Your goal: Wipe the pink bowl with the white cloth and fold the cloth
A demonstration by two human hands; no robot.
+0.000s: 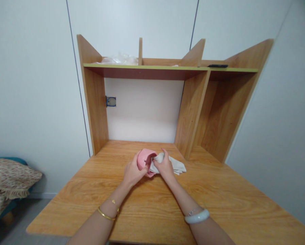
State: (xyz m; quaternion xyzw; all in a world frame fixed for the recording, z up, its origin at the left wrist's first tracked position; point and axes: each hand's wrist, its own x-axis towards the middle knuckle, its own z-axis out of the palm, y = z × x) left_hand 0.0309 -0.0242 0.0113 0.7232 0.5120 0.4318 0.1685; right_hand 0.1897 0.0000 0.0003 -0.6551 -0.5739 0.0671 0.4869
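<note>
A pink hollow container [145,157] is tilted on its side above the wooden desk, its opening facing right. Around its left side and lower rim wrap the fingers of my left hand [134,173]. My right hand [165,167] grips a pale grey-white cloth [176,165] and presses part of it into the container's opening. The cloth's loose end trails to the right over the desktop. Fingertips of the right hand are partly hidden by the cloth and the rim.
The wooden desk [91,194] carries a hutch with upright panels [193,115]. On its shelf [154,68] lie a clear plastic bag [120,59] and a flat black object [218,66]. An uncovered wall socket box [111,101] shows behind. At left stands a seat with a fringed throw [11,177].
</note>
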